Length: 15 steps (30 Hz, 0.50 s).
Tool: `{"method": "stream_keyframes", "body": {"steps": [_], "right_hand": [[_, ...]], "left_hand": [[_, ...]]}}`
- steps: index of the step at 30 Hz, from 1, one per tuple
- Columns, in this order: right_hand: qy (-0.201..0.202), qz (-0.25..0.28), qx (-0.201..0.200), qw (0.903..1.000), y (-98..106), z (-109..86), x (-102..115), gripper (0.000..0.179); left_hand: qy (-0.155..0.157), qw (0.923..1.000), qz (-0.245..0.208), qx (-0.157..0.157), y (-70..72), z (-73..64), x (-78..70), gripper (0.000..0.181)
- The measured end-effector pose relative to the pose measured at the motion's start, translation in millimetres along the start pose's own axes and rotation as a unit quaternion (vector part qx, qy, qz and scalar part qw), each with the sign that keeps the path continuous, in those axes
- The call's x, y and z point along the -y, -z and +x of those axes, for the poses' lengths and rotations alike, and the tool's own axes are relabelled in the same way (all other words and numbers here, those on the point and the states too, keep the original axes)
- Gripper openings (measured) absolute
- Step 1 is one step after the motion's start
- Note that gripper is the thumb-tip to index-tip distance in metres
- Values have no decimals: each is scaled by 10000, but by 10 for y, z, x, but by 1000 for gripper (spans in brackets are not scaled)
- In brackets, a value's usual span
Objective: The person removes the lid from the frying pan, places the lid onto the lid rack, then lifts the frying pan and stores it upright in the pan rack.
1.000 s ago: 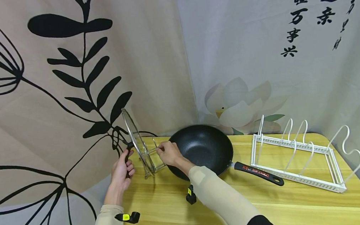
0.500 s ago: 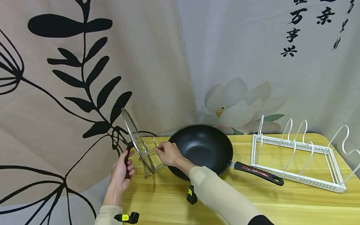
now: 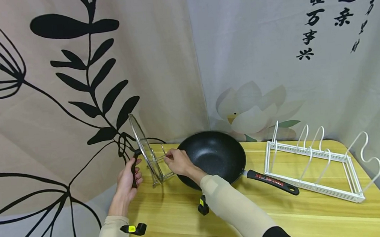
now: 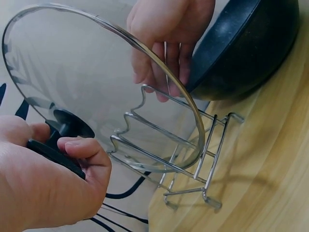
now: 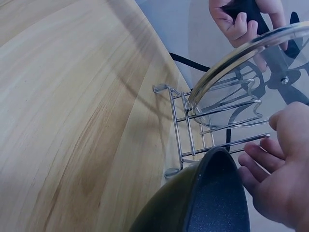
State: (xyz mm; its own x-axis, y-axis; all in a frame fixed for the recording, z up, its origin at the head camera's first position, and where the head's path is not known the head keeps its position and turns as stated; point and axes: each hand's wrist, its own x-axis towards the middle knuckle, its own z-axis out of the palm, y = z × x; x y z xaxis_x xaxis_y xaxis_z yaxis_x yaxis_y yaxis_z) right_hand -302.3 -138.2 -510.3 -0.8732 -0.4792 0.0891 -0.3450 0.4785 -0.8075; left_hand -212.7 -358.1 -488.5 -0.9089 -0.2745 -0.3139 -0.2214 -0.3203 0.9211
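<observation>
A glass pot lid (image 3: 141, 145) with a metal rim stands on edge, its lower rim between the wires of a small metal lid rack (image 4: 207, 164). My left hand (image 3: 127, 178) holds the lid by its black handle (image 4: 60, 154), fingers wrapped around it. On the rack's other side, my right hand (image 3: 179, 161) has its fingers bent around the end wire (image 5: 251, 139), thumb on one side and fingertips on the other. Close beside that hand sits a black wok (image 3: 213, 154), its handle (image 3: 273, 182) pointing right. The right palm hides part of the rack in the head view.
A white rack (image 3: 313, 171) with upright hooped dividers stands on the right of the wooden table (image 3: 179, 225). Printed curtains (image 3: 158, 61) hang close behind the table. The wok lies between the two racks.
Almost nothing differs. Both hands keep their places on the lid handle and the lid rack, and the lid stays upright; the right forearm shifts very slightly.
</observation>
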Motion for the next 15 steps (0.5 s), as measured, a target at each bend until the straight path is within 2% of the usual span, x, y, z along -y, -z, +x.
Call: {"method": "stream_keyframes", "body": {"steps": [15], "right_hand": [[127,-181,-12,9998,83,-38,-34,48]], "left_hand": [[-86,9986,531,-23,11,-53,-10,38]]}}
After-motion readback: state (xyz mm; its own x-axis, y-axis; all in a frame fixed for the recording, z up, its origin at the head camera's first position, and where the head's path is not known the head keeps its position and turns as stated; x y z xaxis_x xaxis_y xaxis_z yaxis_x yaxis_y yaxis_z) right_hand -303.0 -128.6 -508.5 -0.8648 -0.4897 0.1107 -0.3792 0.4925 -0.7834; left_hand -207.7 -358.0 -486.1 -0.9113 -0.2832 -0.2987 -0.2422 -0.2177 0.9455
